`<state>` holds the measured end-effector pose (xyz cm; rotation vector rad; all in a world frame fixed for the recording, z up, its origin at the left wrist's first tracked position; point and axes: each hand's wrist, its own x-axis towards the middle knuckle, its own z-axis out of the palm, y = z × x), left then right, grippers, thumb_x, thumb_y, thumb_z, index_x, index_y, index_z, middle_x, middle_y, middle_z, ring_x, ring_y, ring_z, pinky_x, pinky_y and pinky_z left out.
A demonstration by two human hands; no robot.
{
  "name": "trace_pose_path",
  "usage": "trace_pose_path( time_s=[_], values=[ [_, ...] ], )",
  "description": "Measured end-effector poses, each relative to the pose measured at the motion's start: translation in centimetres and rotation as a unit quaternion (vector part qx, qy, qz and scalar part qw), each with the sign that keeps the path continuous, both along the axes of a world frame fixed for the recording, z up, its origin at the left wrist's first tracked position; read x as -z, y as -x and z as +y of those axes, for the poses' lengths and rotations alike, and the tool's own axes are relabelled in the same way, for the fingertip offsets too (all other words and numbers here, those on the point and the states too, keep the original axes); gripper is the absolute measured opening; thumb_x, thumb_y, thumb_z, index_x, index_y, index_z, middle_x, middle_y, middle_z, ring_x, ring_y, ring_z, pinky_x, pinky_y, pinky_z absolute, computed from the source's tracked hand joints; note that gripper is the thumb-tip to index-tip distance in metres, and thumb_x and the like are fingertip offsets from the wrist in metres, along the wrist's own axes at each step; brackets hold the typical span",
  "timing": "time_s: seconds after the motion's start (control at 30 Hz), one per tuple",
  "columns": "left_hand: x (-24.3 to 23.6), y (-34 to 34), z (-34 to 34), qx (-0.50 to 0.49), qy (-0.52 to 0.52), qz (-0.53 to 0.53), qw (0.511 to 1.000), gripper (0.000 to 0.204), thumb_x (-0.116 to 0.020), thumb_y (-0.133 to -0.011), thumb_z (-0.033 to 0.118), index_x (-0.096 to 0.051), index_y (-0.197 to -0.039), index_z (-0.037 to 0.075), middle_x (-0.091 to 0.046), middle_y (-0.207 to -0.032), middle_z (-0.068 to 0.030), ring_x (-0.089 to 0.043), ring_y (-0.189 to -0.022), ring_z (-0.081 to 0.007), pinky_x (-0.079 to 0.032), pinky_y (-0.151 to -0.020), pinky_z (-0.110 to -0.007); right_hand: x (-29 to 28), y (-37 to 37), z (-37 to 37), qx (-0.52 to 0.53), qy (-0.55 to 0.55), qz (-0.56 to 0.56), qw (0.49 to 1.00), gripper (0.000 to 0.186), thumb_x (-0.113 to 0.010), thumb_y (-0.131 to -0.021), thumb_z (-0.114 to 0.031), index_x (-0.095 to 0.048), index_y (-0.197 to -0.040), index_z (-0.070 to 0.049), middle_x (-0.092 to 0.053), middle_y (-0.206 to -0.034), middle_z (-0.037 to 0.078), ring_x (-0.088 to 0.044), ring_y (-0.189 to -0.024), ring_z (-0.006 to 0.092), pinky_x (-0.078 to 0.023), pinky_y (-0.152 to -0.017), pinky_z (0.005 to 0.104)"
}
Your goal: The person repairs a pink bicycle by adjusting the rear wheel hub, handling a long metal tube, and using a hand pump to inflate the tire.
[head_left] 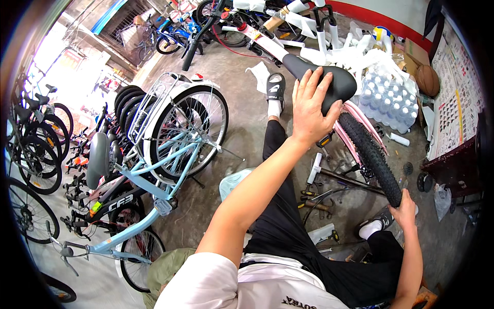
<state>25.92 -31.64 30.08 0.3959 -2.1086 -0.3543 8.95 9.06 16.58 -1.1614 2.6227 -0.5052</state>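
The left hand (pixel 310 105) lay spread, palm down, over the rear of a black padded bicycle saddle (pixel 329 80), fingers splayed across its top and not curled under it. The right hand (pixel 404 210) was closed around the lower end of a black knobby rubber tyre (pixel 369 154), which rose toward the saddle beside a pale pink bicycle frame (pixel 355 129). That bicycle stood in front of the seated person, between their black-trousered legs and the right-hand wall.

Just beyond the saddle sat a clear plastic-wrapped pack of small water bottles (pixel 388 98), the bottles standing packed in rows inside the wrap. A brown cardboard box (pixel 411 51) stood behind it; its contents could not be made out. Small hand tools (pixel 314 198) lay scattered on the grey concrete floor (pixel 242 129). To the left stood a light blue bicycle (pixel 154 180) with a white wire rear basket (pixel 154 98).
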Motion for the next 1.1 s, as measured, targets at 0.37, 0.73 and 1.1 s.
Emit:
trace_pose_path(
  time_s=[0.37,0.73,1.1],
  values=[
    [0.3,-1.4,-0.3,-0.002,0.002,0.01,1.0,0.062,-0.072,-0.083,0.024,-0.056,-0.14,0.006,-0.05,-0.149,-0.0191,-0.042,-0.139,-0.0436,-0.03,-0.117,-0.052,0.1,-0.2,0.1,-0.004,-0.014,-0.011,1.0,0.061,-0.086,-0.063,-0.011,-0.054,-0.114,-0.002,-0.062,-0.108,0.021,-0.063,-0.1,0.046,-0.05,-0.084,0.0519],
    [0.2,-3.7,-0.6,-0.025,0.027,-0.048,0.998,0.071,-0.072,-0.083,0.028,-0.049,-0.145,0.003,-0.045,-0.152,-0.0213,-0.04,-0.142,-0.0418,-0.027,-0.117,-0.052,1.6,-0.3,0.5,-0.052,-0.031,0.013,0.998,0.07,-0.089,-0.058,-0.015,-0.055,-0.118,-0.005,-0.063,-0.111,0.016,-0.062,-0.103,0.0424,-0.049,-0.088,0.0497],
    [-3.3,3.4,9.4,0.214,0.127,-0.167,0.954,0.046,-0.069,-0.084,0.007,-0.062,-0.129,0.001,-0.063,-0.129,-0.0173,-0.059,-0.119,-0.0355,-0.041,-0.104,-0.044,3.4,2.1,4.8,0.18,0.129,-0.157,0.962,0.055,-0.065,-0.077,-0.006,-0.054,-0.131,-0.005,-0.06,-0.126,0.018,-0.057,-0.123,0.0354,-0.046,-0.103,0.0436]
  ],
)
